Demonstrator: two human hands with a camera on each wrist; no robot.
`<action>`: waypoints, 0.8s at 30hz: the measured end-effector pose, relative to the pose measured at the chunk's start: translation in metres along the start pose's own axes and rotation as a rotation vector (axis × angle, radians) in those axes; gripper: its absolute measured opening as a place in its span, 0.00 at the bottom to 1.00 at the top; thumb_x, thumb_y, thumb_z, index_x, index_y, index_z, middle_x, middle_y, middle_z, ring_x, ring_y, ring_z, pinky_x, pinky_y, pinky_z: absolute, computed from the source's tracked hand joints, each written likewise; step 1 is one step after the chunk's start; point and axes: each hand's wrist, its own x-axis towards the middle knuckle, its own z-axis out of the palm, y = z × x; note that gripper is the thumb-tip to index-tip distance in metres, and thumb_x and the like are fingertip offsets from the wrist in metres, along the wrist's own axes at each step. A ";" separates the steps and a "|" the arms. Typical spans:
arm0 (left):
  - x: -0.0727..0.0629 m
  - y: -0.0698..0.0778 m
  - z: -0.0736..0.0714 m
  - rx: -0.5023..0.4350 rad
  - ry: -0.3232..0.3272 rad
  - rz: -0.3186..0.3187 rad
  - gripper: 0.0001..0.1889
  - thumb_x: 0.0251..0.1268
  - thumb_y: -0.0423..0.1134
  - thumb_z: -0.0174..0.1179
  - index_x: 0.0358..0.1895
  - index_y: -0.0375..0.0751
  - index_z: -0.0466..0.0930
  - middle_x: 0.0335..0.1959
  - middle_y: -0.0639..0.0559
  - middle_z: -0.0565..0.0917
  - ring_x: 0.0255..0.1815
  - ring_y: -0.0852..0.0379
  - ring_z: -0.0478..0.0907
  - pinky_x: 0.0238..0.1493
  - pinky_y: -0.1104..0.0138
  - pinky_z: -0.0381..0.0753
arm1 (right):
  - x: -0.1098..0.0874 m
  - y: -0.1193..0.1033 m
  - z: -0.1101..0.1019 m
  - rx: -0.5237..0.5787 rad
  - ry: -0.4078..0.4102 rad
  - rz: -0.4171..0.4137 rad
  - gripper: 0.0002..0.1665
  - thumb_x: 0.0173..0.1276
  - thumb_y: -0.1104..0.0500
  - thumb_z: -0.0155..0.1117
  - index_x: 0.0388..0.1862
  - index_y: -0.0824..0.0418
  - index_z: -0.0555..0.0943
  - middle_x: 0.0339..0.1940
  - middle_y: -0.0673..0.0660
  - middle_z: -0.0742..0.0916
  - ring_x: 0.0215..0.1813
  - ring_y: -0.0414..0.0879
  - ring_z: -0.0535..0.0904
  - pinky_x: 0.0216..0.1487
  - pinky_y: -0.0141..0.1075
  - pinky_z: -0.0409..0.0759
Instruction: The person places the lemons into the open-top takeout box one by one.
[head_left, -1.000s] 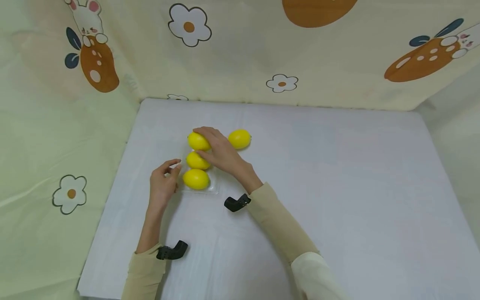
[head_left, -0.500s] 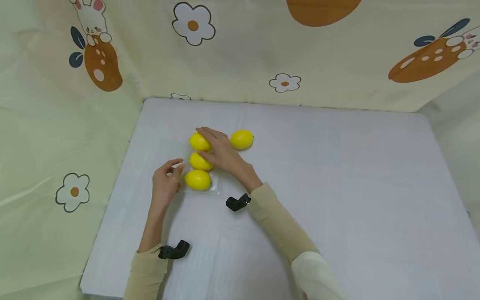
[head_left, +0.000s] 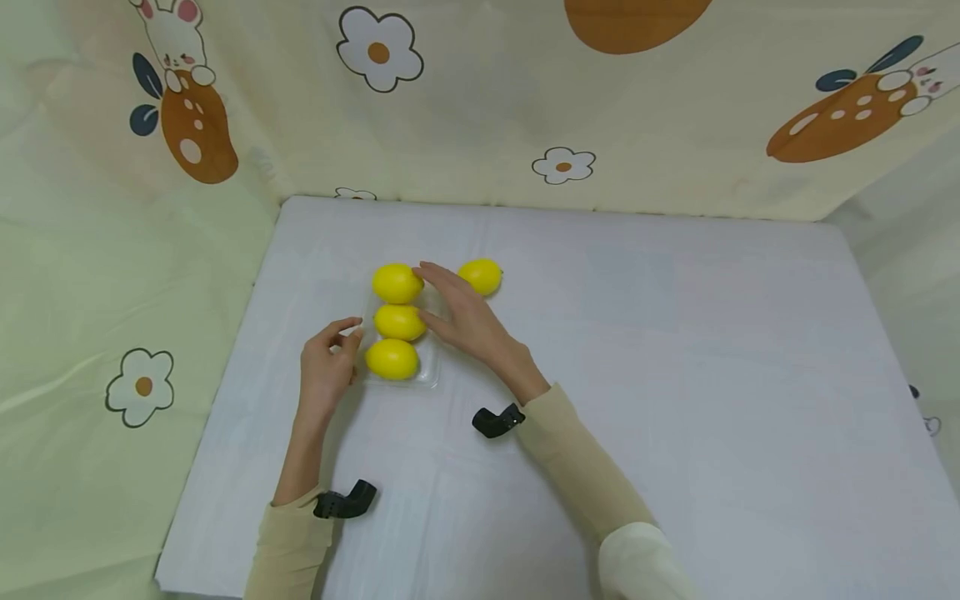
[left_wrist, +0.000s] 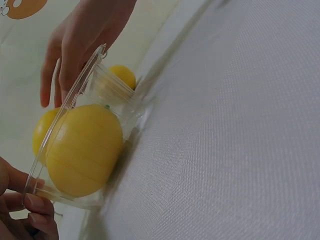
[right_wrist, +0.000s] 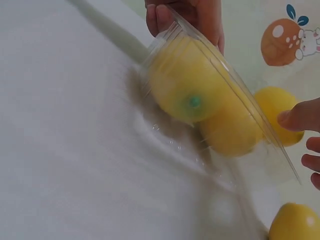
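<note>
A clear plastic box [head_left: 431,379] holds three yellow lemons in a column: a far lemon [head_left: 397,284], a middle lemon [head_left: 398,322] and a near lemon [head_left: 392,359]. My left hand [head_left: 327,367] pinches the box's left rim between thumb and fingers, as the left wrist view also shows. At the right side of the box, my right hand [head_left: 468,321] has its fingers loosely extended and holds nothing. Its fingertips are beside the far and middle lemons; whether they touch cannot be told. A loose lemon [head_left: 482,276] lies on the table, partly behind the right hand.
The white tabletop [head_left: 675,375] stretches to the right of the box. A patterned cloth [head_left: 465,108] hangs behind the table and along its left side. Black wrist mounts [head_left: 347,500] sit on both sleeves.
My right hand has let go of the far lemon and drawn back slightly to the right. More of the far and middle lemons shows. The left hand keeps its place on the rim.
</note>
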 end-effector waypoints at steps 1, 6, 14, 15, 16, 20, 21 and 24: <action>0.000 0.000 0.000 0.001 -0.001 -0.002 0.18 0.78 0.43 0.57 0.63 0.41 0.82 0.36 0.43 0.76 0.11 0.60 0.68 0.17 0.73 0.72 | -0.005 0.000 -0.002 -0.003 0.012 -0.007 0.37 0.73 0.58 0.67 0.78 0.60 0.67 0.80 0.59 0.70 0.81 0.53 0.64 0.82 0.45 0.59; 0.000 0.001 -0.001 0.004 0.000 -0.008 0.18 0.78 0.43 0.57 0.63 0.40 0.82 0.36 0.42 0.77 0.12 0.60 0.69 0.17 0.72 0.73 | -0.031 -0.004 -0.009 -0.049 0.067 -0.060 0.35 0.72 0.61 0.69 0.75 0.61 0.69 0.77 0.62 0.73 0.78 0.56 0.68 0.79 0.48 0.66; 0.001 0.002 -0.003 0.015 0.000 -0.003 0.18 0.78 0.43 0.57 0.63 0.40 0.82 0.37 0.41 0.77 0.11 0.60 0.68 0.17 0.73 0.72 | -0.066 -0.006 -0.024 -0.155 0.159 -0.121 0.32 0.67 0.63 0.73 0.69 0.62 0.75 0.70 0.63 0.78 0.72 0.58 0.73 0.72 0.49 0.74; 0.001 0.002 -0.003 0.017 -0.002 -0.004 0.18 0.78 0.43 0.57 0.63 0.40 0.81 0.37 0.41 0.77 0.11 0.60 0.68 0.17 0.73 0.72 | -0.069 -0.005 -0.027 -0.159 0.169 -0.125 0.32 0.66 0.63 0.74 0.69 0.63 0.76 0.69 0.63 0.79 0.71 0.58 0.74 0.71 0.49 0.75; 0.002 0.001 -0.003 0.016 -0.004 -0.006 0.18 0.78 0.43 0.57 0.63 0.40 0.81 0.37 0.42 0.77 0.11 0.61 0.68 0.17 0.73 0.72 | -0.070 -0.003 -0.028 -0.162 0.178 -0.128 0.32 0.66 0.64 0.74 0.68 0.63 0.76 0.68 0.63 0.79 0.70 0.57 0.74 0.71 0.49 0.76; 0.002 0.000 -0.002 0.011 -0.007 -0.013 0.18 0.79 0.44 0.57 0.63 0.40 0.81 0.37 0.44 0.76 0.12 0.61 0.68 0.18 0.73 0.72 | -0.070 0.007 -0.035 -0.172 0.205 -0.128 0.32 0.65 0.65 0.75 0.67 0.65 0.76 0.67 0.64 0.80 0.68 0.59 0.75 0.70 0.48 0.76; 0.002 -0.001 -0.002 0.010 -0.007 -0.016 0.18 0.79 0.44 0.57 0.63 0.40 0.81 0.37 0.44 0.75 0.12 0.61 0.68 0.18 0.73 0.72 | -0.069 0.010 -0.037 -0.173 0.211 -0.124 0.32 0.65 0.65 0.75 0.67 0.66 0.76 0.66 0.65 0.80 0.68 0.59 0.75 0.70 0.49 0.76; 0.003 -0.001 0.000 0.006 -0.016 -0.023 0.19 0.79 0.44 0.57 0.64 0.40 0.81 0.37 0.44 0.75 0.12 0.61 0.67 0.17 0.73 0.71 | -0.067 0.019 -0.042 -0.180 0.224 -0.096 0.32 0.65 0.65 0.74 0.67 0.67 0.75 0.67 0.67 0.79 0.68 0.61 0.74 0.70 0.50 0.76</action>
